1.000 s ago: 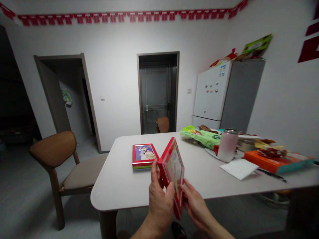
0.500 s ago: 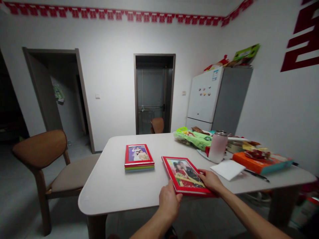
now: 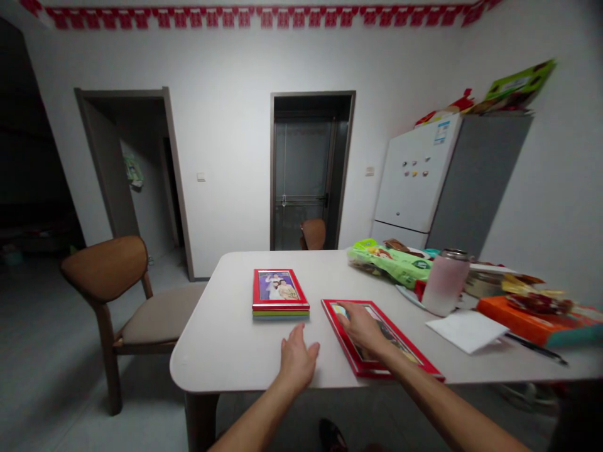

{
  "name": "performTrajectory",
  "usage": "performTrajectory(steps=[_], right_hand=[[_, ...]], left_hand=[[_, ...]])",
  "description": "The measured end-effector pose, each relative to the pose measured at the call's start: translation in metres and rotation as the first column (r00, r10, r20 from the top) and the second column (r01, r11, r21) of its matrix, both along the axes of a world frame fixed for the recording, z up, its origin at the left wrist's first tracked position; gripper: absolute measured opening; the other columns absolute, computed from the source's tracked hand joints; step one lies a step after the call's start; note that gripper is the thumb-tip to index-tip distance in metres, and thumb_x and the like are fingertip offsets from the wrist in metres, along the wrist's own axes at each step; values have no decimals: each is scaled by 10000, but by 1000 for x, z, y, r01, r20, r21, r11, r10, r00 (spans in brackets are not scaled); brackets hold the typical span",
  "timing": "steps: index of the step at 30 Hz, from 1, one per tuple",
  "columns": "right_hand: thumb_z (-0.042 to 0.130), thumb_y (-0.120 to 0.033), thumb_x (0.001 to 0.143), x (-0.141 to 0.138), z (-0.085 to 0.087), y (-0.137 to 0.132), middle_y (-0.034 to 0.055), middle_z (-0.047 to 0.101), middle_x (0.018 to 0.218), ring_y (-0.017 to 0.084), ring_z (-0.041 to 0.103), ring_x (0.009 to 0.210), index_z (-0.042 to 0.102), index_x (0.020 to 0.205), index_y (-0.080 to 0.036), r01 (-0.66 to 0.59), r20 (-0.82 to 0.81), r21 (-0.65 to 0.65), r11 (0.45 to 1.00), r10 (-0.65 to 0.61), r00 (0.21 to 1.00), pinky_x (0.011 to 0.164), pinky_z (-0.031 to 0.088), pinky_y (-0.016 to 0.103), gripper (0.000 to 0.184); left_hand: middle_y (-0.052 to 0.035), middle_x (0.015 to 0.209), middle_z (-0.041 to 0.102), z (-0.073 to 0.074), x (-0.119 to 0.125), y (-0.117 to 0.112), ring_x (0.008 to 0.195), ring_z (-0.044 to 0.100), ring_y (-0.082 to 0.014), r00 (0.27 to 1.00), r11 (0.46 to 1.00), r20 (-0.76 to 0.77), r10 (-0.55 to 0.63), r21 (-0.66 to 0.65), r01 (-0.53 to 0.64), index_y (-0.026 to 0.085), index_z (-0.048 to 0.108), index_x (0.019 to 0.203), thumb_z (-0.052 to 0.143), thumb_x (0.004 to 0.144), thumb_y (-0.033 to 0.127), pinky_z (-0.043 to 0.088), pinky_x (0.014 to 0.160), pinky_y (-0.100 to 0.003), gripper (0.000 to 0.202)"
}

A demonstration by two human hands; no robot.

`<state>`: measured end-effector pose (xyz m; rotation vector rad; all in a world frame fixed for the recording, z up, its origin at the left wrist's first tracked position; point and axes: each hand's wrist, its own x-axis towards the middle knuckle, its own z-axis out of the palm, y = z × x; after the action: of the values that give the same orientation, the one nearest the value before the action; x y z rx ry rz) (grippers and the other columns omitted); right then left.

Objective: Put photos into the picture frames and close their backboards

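Note:
On the table (image 3: 211,339) lies a large red picture frame (image 3: 426,365) with a photo in it, flat near the front edge. My right hand (image 3: 362,329) rests over its photo, fingers extended and covering much of the picture. To the left, my left hand (image 3: 298,361) hovers by the table's edge with fingers apart, touching nothing. Just beyond it sits a small stack of picture frames: a red frame (image 3: 281,289) with a photo of people on top, and a green frame (image 3: 281,313) and a pale blue one beneath.
Right of the large frame are a white paper (image 3: 466,329), a black pen (image 3: 537,349), a pink tumbler (image 3: 445,285), a green snack bag (image 3: 400,263) and an orange box (image 3: 518,317). A wooden chair (image 3: 106,270) stands left of the table. Behind is a refrigerator (image 3: 414,188).
My left hand has let go of the large frame and moved left. The frame now lies flat on the table, and my right hand has shifted from its right edge onto the photo.

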<state>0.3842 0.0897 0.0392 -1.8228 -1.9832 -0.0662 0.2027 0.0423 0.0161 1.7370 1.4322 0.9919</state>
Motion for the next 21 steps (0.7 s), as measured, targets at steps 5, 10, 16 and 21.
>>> performTrajectory(steps=[5,10,16,21], right_hand=[[499,-227,693,-92,5,24,101,493,1167,200,424,1060,445,1151,-167,-236,51,38,971,234,971,865,306,302,465],[488,-176,691,-122,4,23,113,533,1023,231,445,978,530,1003,-173,-281,101,46,959,275,956,811,316,359,315],[517,-202,668,-127,1,-24,80,534,953,212,463,908,554,942,-189,-407,22,82,910,406,913,806,346,357,277],[520,-356,678,-126,22,-58,102,475,1168,225,403,1094,511,1072,-183,-434,-495,151,888,448,744,929,298,387,430]], left_hand=[[-115,1028,563,5,-48,30,927,543,-169,938,969,271,216,-175,-173,112,365,1147,493,753,327,389,782,-265,466],[-80,892,599,4,-62,38,758,599,-150,798,948,531,284,-282,-150,133,433,1069,502,741,362,436,619,-244,406],[-82,873,626,4,-60,26,744,605,-179,583,964,768,265,-204,-170,126,510,964,509,706,366,460,634,-275,352],[-87,933,632,22,-56,-15,863,580,-216,533,963,821,202,-69,-260,121,545,952,557,672,352,440,747,-281,363]])
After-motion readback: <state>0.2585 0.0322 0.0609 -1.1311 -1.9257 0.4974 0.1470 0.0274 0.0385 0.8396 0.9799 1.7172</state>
